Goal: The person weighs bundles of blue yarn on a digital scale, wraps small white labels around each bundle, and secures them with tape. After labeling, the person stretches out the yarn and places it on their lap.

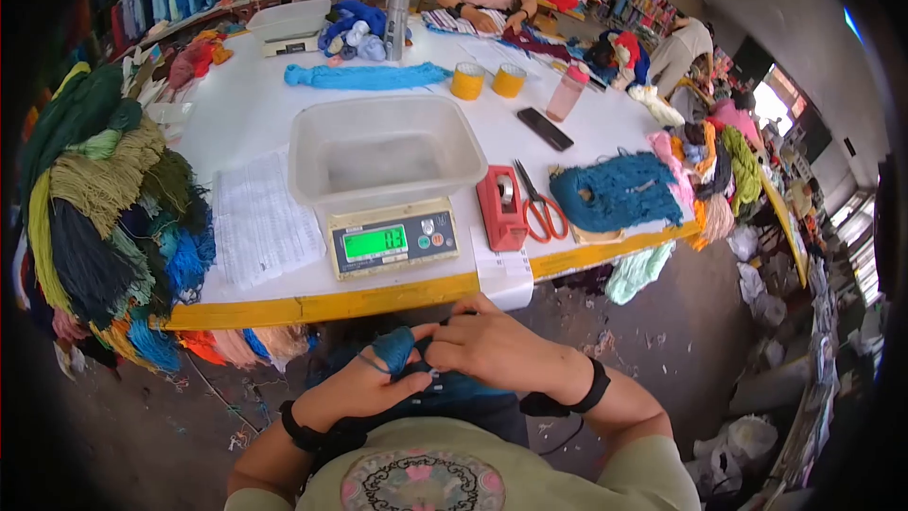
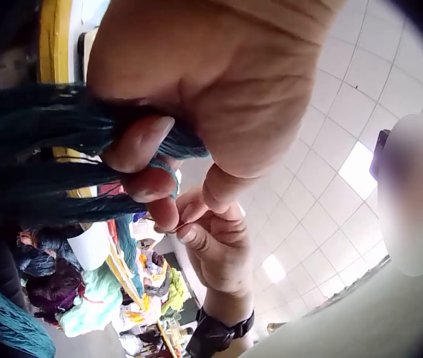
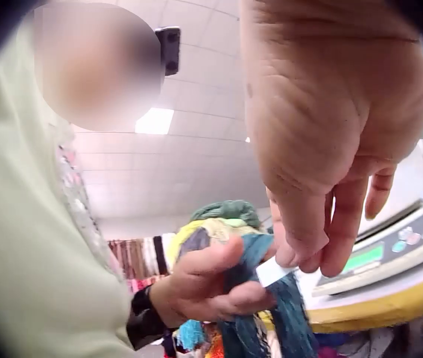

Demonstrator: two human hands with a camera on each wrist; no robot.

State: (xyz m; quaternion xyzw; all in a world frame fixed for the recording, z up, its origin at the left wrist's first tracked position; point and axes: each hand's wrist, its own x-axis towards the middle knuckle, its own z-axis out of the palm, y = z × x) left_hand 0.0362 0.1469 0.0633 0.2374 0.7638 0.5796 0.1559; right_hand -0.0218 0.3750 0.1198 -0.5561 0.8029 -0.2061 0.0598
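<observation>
"Where's the yarn (image 1: 393,351)?"
"I see it just in front of the table (image 1: 236,118), gripped in the left hand (image 1: 364,386); the right hand (image 1: 506,348) pinches a tag (image 3: 272,273). Tagging, I'd say!"
"Next?"
"I'd want steady yarn, careful threading."

A yarn workshop: heaped skeins (image 1: 106,178), digital scale (image 1: 437,244), broad worktable (image 1: 236,123).

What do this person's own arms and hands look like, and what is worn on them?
The left hand and right hand are ungloved. A black fabric-like band circles the left wrist; a similar black band circles the right. The forearms are bare below short, pale green sleeves. No cuffs or markings show on either forearm.
</observation>
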